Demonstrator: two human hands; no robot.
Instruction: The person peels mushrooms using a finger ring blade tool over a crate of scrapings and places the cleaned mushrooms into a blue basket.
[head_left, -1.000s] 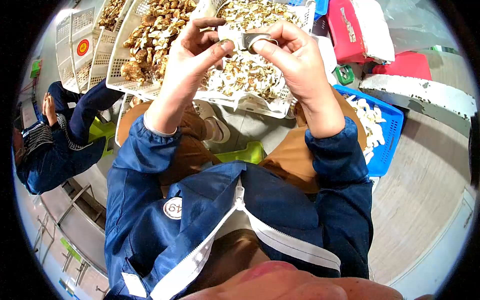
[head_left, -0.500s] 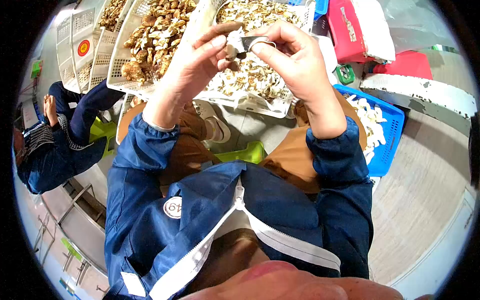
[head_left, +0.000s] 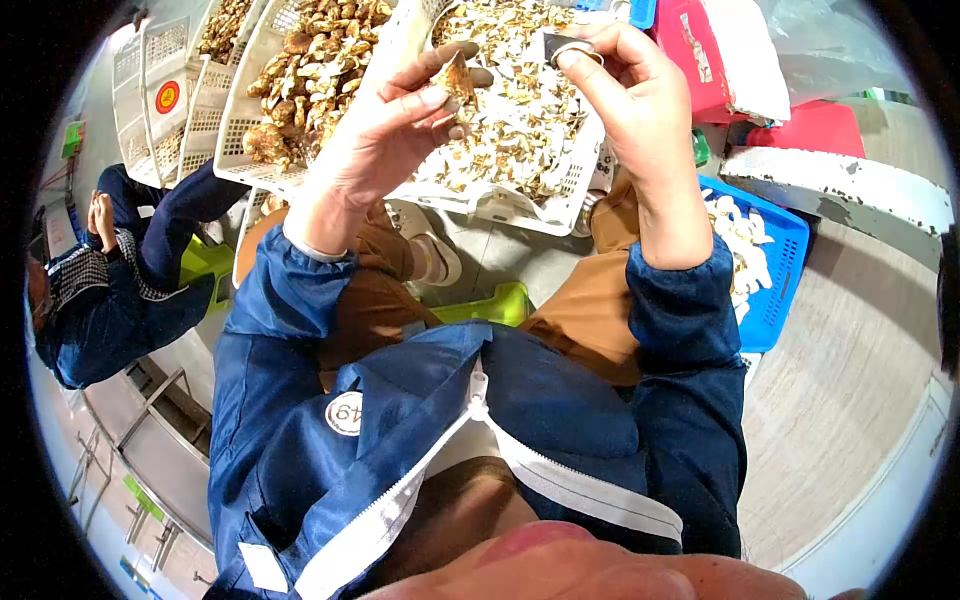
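My left hand [head_left: 385, 130] is closed around a brown-skinned mushroom [head_left: 456, 82], pinched between thumb and fingers. In my right hand [head_left: 635, 90] is a small dark blade [head_left: 553, 45], its pale curved edge or band by my thumb. The blade stands apart from the mushroom, to its right. Both hands are raised over a white crate [head_left: 490, 207] lined with pale sheeting and heaped with mushroom trimmings [head_left: 530, 130].
Whole brown mushrooms [head_left: 325, 75] fill a white perforated crate [head_left: 232, 140] on the left. Beside my right leg, a blue basket [head_left: 785, 310] holds pale peeled mushrooms [head_left: 745, 250]. A seated person [head_left: 100, 300] is at far left. Red containers [head_left: 690, 60] stand back right.
My right hand has moved right and slightly up, taking the blade away from the mushroom. My left hand has turned the mushroom, so brown skin now shows instead of a pale surface.
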